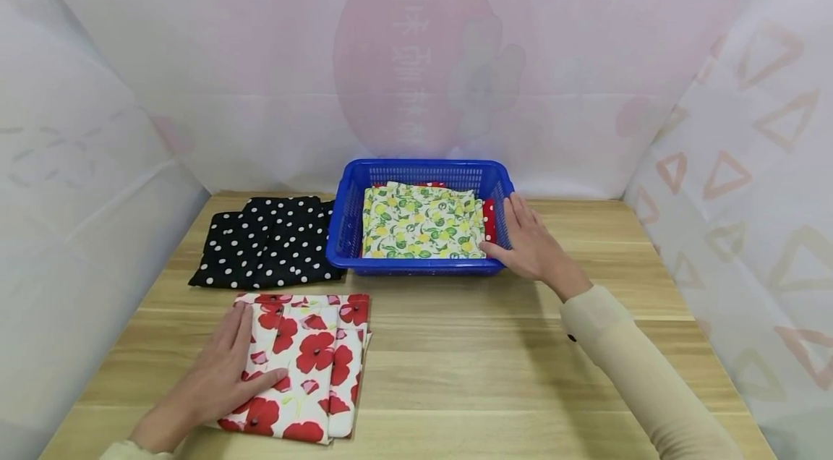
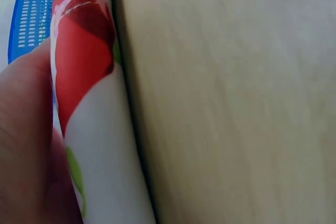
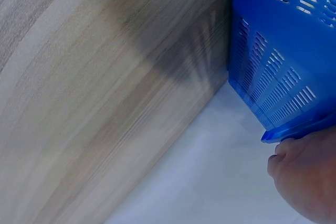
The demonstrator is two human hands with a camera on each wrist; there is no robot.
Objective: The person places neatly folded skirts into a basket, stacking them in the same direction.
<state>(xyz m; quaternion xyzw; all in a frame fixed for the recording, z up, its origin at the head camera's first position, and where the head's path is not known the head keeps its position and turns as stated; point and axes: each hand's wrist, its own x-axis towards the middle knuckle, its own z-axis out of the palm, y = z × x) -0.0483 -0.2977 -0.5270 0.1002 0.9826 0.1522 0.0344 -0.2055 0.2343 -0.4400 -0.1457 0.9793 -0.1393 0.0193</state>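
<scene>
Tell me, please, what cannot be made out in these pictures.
Head view: most of the red polka-dot cloth, beneath the lemon-print cloth.
Head view: part of the poppy-print cloth, beneath the left hand.
Right wrist view: much of the right hand, beyond the right edge.

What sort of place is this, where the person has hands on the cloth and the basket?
Probably a small staged work booth: pale printed sheets close in a wood-grain tabletop on three sides, and a blue basket and patterned cloths are laid out on it.
</scene>
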